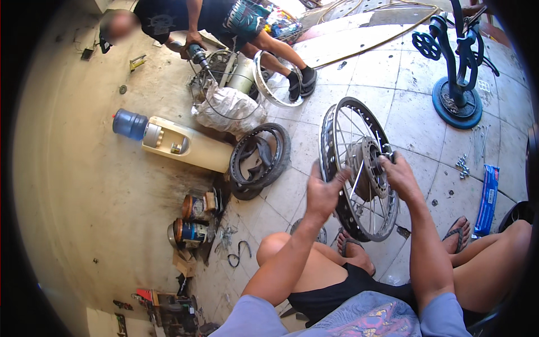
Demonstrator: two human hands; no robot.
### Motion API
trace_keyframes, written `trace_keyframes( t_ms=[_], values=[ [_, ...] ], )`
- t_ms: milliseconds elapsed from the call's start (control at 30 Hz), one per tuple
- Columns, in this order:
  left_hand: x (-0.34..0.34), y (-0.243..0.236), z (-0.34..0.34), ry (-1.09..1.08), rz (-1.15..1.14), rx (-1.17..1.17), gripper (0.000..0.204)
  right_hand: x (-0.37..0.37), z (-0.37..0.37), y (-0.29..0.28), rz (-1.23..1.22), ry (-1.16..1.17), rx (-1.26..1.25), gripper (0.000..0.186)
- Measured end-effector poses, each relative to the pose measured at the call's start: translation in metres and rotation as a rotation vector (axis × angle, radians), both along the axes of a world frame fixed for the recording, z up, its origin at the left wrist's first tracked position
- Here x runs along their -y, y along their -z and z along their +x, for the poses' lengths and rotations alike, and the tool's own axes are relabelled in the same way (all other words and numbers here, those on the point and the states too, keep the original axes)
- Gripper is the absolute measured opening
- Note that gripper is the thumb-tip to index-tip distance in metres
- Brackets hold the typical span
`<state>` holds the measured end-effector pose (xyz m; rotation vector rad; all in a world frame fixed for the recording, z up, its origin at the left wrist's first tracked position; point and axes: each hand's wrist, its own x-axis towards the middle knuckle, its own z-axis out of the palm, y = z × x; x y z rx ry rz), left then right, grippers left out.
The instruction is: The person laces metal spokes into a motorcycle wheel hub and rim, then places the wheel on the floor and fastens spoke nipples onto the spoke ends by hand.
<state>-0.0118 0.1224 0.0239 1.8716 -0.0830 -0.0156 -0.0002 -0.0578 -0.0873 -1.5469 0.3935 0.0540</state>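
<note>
taking the wheel (364,171) as the middle of the clock, you are holding it tilted in front of your knees. your left hand (323,196) is clamping its black rim (345,220) at eight o'clock, and your right hand (400,175) is gripping the hub (375,168) from three o'clock; whether those fingers are also pinching a spoke, i cannot tell.

bright spokes (357,181) are already joining hub and rim in places, while gaps are showing between them, so the spoking is looking partly done. farther out at three o'clock, small metal pieces (462,167) are lying on the tiles, with loose spokes (484,137) spreading just above them; by my judgement, these are marking what is left. a blue packet (487,199) is lying between three and four. the wheel is carrying no tyre that i can see; a dark tyre (285,150) is lying apart at nine o'clock.

farthest off, between ten and eleven, a co-worker (168,19) is bending over a power tool (197,56), a silver rim (260,83) standing nearby.
</note>
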Motion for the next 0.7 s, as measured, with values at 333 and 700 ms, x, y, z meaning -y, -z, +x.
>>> trace_keyframes(
  t_ms=[333,700],
  values=[
    [-0.002,0.018,-0.016,-0.040,-0.214,-0.200,0.032,0.018,0.006,-0.015,0.416,0.174,0.184,0.034],
    [-0.010,-0.016,-0.009,-0.126,-0.319,-0.333,0.026,0.008,0.009,-0.006,0.492,0.237,0.260,0.025]
  ],
)
